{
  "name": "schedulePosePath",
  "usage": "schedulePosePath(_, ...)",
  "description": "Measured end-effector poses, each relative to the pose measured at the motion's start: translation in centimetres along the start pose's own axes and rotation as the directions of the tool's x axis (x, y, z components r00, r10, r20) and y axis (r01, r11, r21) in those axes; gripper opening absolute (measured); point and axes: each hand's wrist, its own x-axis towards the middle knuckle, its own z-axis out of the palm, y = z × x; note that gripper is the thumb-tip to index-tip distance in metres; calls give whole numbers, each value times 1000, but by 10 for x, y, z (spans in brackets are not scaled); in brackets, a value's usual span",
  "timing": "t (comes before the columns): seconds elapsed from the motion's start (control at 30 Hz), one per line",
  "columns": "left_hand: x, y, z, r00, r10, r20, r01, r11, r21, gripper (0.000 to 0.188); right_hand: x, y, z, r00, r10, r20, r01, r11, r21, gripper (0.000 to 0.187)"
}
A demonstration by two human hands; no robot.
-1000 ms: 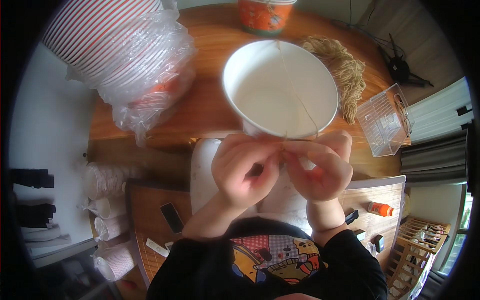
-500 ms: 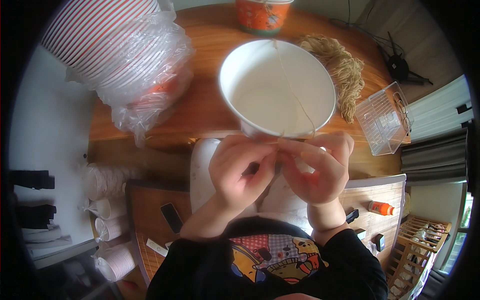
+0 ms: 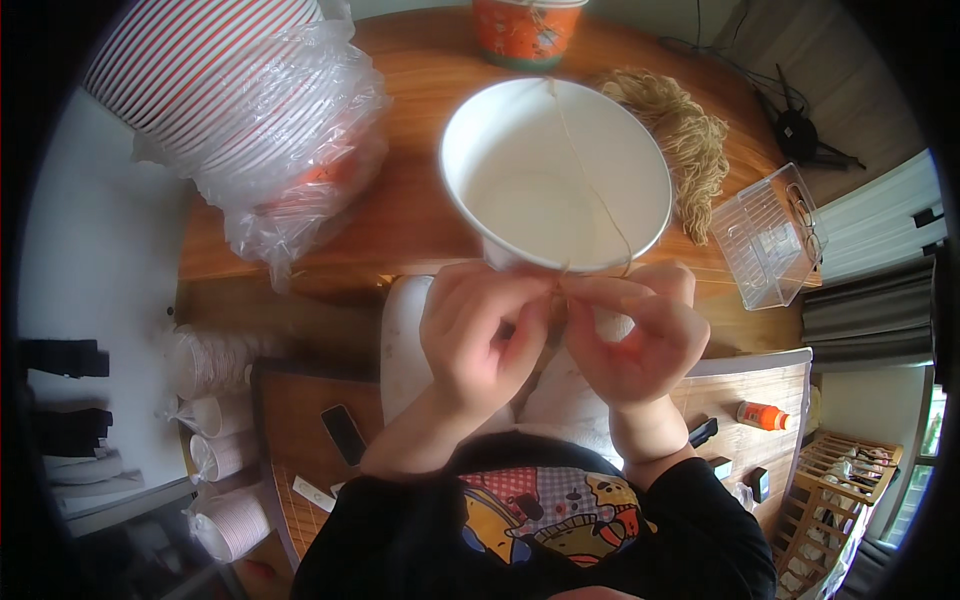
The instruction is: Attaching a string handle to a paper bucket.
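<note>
A large white paper bucket (image 3: 490, 145) stands at the table's near edge, its open mouth toward me. Thin tan twine (image 3: 590, 182) runs from its far rim across the opening to the near rim. Just below that near rim, the fingertips of my left hand (image 3: 468, 335) and my right hand (image 3: 648, 338) meet. Both hands are closed in a pinch on the twine, with a short end poking up between them. The exact shape of the twine at the fingertips is hidden.
A bundle of tan twine (image 3: 690, 145) lies right of the bucket. Stacked paper buckets (image 3: 200, 70) in plastic wrap stand at the left, an orange bucket (image 3: 527, 35) at the back. Eyeglasses lie by a clear wire-like box (image 3: 760, 240). Behind me are a phone (image 3: 344, 435) and an orange bottle (image 3: 762, 416).
My hands stay together at the near rim, with only small shifts of the fingers and thumbs. The bucket and the twine across it look nearly the same.
</note>
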Motion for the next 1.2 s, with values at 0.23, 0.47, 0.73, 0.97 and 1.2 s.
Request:
schedulePosePath(0.23,-10,7,1,941,-322,107,338,918,-209,14,-17,6,8,988,143,-55,-127,965,230,46)
schedulePosePath(0.47,-11,5,9,915,-359,185,404,811,-423,9,-26,5,8,955,295,-16,-269,890,369,46)
schedulePosePath(0.73,-15,1,13,891,-399,216,454,765,-457,9,-31,14,15,961,264,-82,-234,935,267,45)
schedulePosePath(0.97,-16,3,13,869,-431,244,495,770,-402,12,-26,12,10,992,117,-47,-120,990,-77,42)
schedulePosePath(1.2,-14,1,15,877,-422,229,479,799,-363,11,-25,16,6,997,73,-26,-75,994,-82,38)
